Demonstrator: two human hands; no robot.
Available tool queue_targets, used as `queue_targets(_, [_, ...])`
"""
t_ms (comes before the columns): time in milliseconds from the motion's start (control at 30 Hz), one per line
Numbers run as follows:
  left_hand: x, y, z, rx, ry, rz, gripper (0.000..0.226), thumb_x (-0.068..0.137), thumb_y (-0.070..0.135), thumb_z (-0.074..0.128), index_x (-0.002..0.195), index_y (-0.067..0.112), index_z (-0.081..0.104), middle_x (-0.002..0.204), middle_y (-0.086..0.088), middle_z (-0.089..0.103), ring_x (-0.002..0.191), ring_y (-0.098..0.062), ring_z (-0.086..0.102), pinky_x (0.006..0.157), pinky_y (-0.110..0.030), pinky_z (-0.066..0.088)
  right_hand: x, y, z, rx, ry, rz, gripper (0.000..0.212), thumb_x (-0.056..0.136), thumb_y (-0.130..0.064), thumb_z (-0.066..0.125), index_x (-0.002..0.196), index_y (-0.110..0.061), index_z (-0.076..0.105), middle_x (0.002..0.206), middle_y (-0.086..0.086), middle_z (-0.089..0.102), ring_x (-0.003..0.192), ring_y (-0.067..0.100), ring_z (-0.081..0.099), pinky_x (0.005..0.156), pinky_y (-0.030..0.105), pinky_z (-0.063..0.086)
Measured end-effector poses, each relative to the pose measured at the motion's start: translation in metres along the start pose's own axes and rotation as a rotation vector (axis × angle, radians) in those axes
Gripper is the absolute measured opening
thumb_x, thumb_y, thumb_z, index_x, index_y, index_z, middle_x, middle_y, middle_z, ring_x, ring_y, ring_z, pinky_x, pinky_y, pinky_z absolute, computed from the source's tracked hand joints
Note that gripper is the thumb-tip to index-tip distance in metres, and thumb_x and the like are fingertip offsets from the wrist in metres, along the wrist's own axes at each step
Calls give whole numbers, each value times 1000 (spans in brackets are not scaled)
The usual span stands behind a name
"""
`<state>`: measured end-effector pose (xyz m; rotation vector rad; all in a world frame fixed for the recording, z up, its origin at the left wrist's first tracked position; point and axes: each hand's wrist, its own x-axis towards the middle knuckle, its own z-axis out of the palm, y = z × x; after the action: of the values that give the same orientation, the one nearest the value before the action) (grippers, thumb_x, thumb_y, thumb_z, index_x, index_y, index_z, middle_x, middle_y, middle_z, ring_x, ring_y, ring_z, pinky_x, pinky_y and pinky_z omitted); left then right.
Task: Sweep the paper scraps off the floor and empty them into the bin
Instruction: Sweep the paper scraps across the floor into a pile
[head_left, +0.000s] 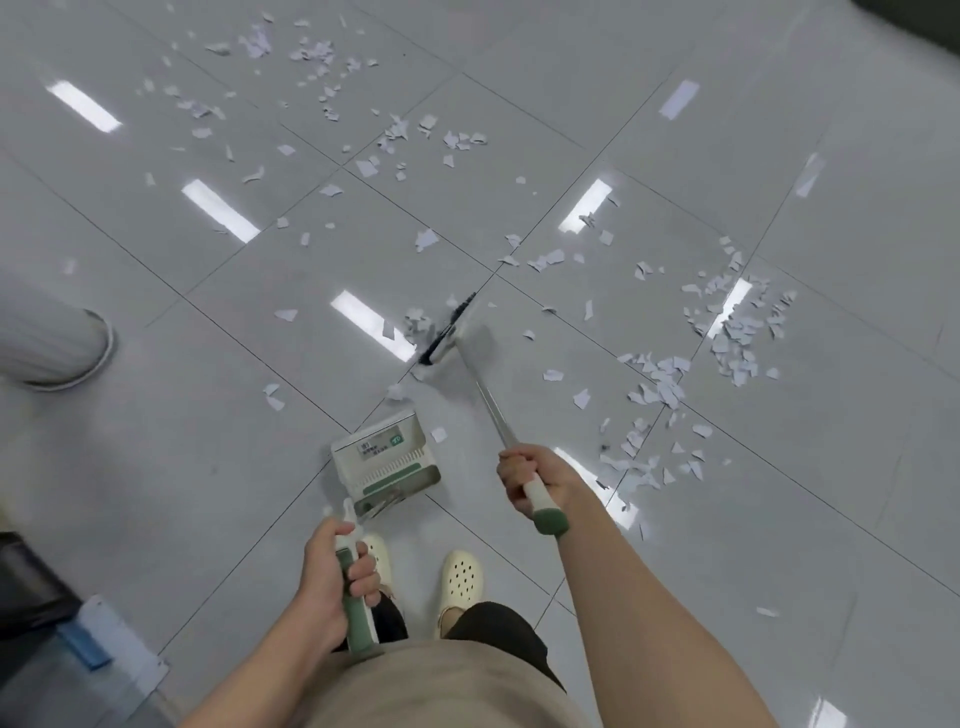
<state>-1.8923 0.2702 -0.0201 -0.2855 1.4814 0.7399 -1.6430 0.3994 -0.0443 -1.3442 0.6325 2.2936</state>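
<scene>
The broom is gripped by the right hand, fingers curled round its handle, bristles down at centre frame. The dustpan handle is clasped by the left hand. Paper scraps are scattered right and upper left; bare floor lies lower left, beside a pillar base.

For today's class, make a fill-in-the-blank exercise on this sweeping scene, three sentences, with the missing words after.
1. The right hand grips the handle of the ____.
2. The left hand holds the handle of the ____, which stands on the floor in front of the shoes.
3. Most paper scraps lie on the ____.

Missing words: broom; dustpan; floor
</scene>
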Motion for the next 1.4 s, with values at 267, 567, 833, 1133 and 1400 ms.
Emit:
queue_targets(267, [11,68,-7,87,-66,-15,26,86,36,50,67,20,42,47,5,28,34,-13,24,41,-20,26,-15,39,46,46,101,-208,31,83,-7,62,64,-15,38,52,-6,34,32,7,33,29,16,30])
queue_targets(567, [30,75,7,352,-197,-79,26,88,34,49,68,19,40,48,2,30,35,-14,26,40,-19,26,-43,82,-23,349,312,-428,20,91,-1,53,83,-14,39,51,-3,35,30,5,35,25,17,30])
queue_targets(833, [34,57,35,516,-305,-126,28,90,37,48,70,19,42,47,3,31,35,-13,27,39,-21,28,-78,128,-105,637,399,-534,24,89,1,51,81,-17,37,50,-3,34,29,8,34,26,18,31])
queue_targets(1133, [36,22,78,641,-332,-171,27,86,39,47,70,18,40,48,4,28,35,-13,25,39,-21,27,-116,152,-196,717,513,-591,23,81,-2,57,85,-15,39,59,-5,35,36,9,39,33,16,34])
queue_targets(1400, [25,-22,135,643,-261,-100,28,87,38,48,69,18,42,49,5,30,37,-12,26,42,-22,25,-97,68,-203,395,512,-329,23,88,2,46,74,-14,37,57,-2,34,29,9,36,30,14,34])
